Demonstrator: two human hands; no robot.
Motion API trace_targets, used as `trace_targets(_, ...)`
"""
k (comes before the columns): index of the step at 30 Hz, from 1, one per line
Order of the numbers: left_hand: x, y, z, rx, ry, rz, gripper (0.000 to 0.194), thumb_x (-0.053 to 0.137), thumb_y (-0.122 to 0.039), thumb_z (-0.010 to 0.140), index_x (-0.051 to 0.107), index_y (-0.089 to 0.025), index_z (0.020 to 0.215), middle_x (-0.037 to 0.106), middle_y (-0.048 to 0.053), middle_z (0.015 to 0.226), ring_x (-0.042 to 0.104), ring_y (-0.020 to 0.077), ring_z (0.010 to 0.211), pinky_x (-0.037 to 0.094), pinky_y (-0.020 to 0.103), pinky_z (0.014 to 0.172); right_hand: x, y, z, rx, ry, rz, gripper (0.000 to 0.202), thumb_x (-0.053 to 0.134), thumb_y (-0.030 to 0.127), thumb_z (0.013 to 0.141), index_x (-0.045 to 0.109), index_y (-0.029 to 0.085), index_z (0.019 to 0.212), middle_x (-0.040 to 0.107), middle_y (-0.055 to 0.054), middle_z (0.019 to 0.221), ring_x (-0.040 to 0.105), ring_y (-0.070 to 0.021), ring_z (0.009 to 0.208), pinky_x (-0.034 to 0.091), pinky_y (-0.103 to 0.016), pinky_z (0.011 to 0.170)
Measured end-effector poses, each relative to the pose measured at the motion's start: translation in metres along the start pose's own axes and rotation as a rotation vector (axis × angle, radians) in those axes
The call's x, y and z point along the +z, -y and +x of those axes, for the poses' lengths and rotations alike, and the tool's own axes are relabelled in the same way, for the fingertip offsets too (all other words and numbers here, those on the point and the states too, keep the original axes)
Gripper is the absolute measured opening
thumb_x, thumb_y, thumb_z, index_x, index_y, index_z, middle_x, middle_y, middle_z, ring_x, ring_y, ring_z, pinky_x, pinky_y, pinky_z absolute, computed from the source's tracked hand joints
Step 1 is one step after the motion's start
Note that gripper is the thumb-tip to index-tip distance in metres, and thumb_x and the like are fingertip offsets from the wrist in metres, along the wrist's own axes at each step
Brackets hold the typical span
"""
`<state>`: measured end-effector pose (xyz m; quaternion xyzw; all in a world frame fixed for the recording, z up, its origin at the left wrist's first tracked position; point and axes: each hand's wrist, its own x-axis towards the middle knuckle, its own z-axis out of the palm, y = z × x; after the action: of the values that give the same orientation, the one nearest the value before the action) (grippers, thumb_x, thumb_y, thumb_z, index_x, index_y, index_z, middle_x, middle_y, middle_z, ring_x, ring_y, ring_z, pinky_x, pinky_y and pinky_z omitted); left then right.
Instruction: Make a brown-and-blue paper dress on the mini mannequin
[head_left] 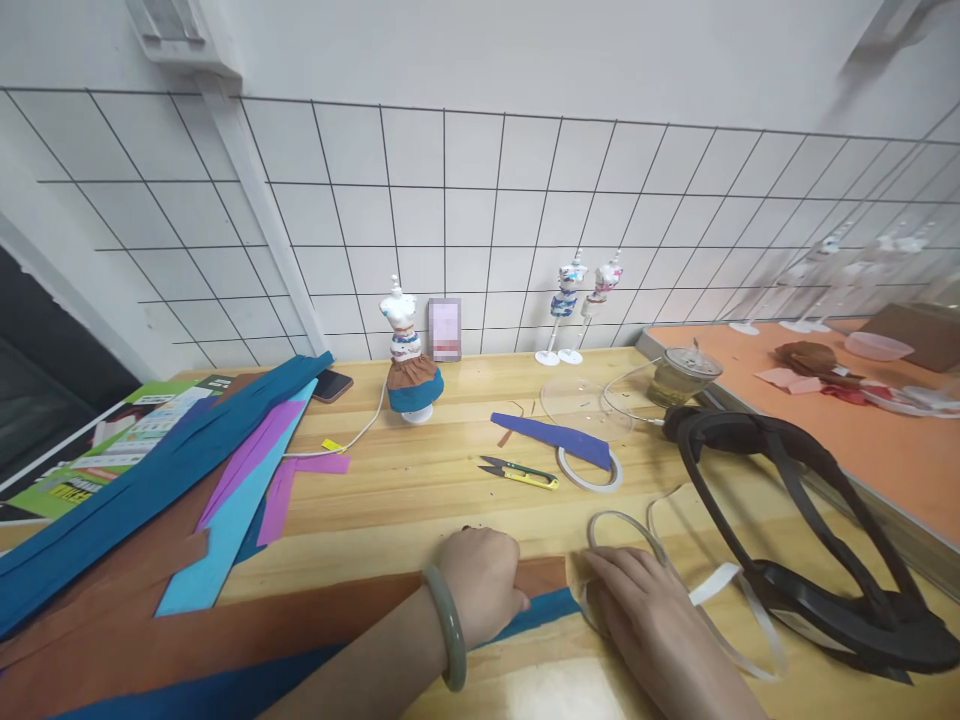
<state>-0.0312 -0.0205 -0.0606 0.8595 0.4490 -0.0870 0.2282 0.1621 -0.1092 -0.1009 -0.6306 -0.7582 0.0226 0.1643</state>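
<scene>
My left hand [484, 580], with a green bangle at its wrist, is closed with curled fingers on a long brown fabric strip [544, 577]. A blue strip [540, 612] lies along the brown one's near side. Just right of the strips' ends, my right hand [641, 610] has its fingers pressed together around a thin, pale tape strip [757, 625], which loops out on the table; its fingertips are partly hidden. Beyond my hands lie yellow-handled thread snips [525, 475], a white tape roll [592, 482] and a purple fabric piece [555, 436].
A small dress form [405, 345] in a brown and blue skirt stands at the back. Fabric strips [217, 470] and a dark phone [332, 386] lie left. On the right are a lidded cup [682, 378] and a black headset frame [810, 590]. Behind stands a wire grid [445, 190].
</scene>
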Motion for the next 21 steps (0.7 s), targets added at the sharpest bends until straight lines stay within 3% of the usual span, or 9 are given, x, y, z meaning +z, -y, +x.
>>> trace_targets(5,-0.004,0.0,0.002,-0.021,0.083,0.007,0.032,0.071,-0.039,0.062,0.072,-0.016,0.083,0.071,0.015,0.091,0.066,0.0335,0.085,0.048,0.037,0.066,0.0,-0.013,-0.007,-0.072,0.02,-0.012,0.022,0.049,0.015,0.089,0.06,0.022,0.107,0.064,-0.004,0.094,0.056,-0.021,0.092,0.043,-0.036,0.081)
trace_targets(13,0.001,0.006,0.008,0.014,0.139,-0.013,0.032,0.069,-0.043,0.061,0.073,-0.017,0.08,0.072,0.013,0.089,0.066,0.0303,0.082,0.043,0.032,0.059,0.014,-0.021,-0.013,-0.142,-0.194,-0.105,0.029,0.032,0.025,0.096,0.055,0.017,0.112,0.063,-0.009,0.096,0.057,-0.0226,0.089,0.039,-0.038,0.08)
trace_targets(21,0.007,0.009,0.009,0.041,0.14,-0.045,0.035,0.064,-0.046,0.062,0.073,-0.018,0.082,0.071,0.012,0.083,0.064,0.0281,0.074,0.036,0.03,0.05,0.0,-0.016,-0.016,-0.253,-0.286,-0.132,0.031,0.03,0.026,0.097,0.055,0.015,0.112,0.065,-0.009,0.095,0.06,-0.0199,0.086,0.04,-0.033,0.079)
